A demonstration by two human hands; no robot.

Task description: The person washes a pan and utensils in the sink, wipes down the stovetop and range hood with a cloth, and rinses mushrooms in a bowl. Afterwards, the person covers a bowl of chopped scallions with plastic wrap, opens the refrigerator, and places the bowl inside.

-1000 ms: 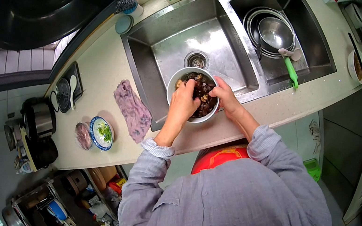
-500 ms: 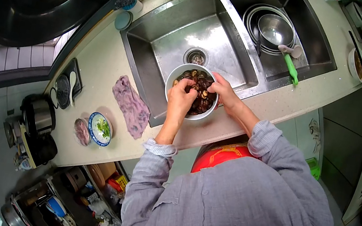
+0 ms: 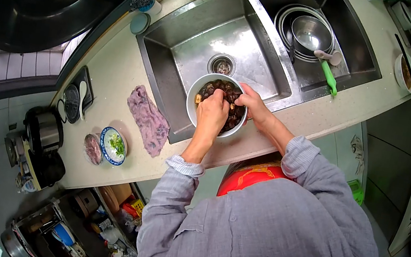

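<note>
Pale cream countertop (image 3: 113,73) in a kitchen, with a large rectangular brushed-steel sink basin (image 3: 215,33) let into it. Round white bowl (image 3: 193,101) at the near edge of the large basin, partly over it, its rim thin and smooth. Bowl holds glossy dark-brown, rounded, wet-looking pieces (image 3: 235,118), a few yellowish-tan ones among them.

Left hand (image 3: 212,112): forearm reaching forward, wrist over the bowl's near rim, back of hand upward, fingers bent and gathered down into the pieces. Fingertips hidden; cannot tell whether they pinch one. Right hand (image 3: 253,106): comes in from the right, closed over the bowl's right rim, thumb on the inner side, other fingers mostly hidden outside.

Left of the large basin: crumpled mauve cloth (image 3: 147,120), soft, with darker blotches. Farther left, blue-and-white patterned bowl (image 3: 114,146) with chopped green and white bits. Right of the large basin: smaller dark-steel basin (image 3: 359,67) with nested shiny round metal bowls (image 3: 312,33) and a bright-green-handled utensil (image 3: 328,78), handle smooth and slightly curved.
</note>
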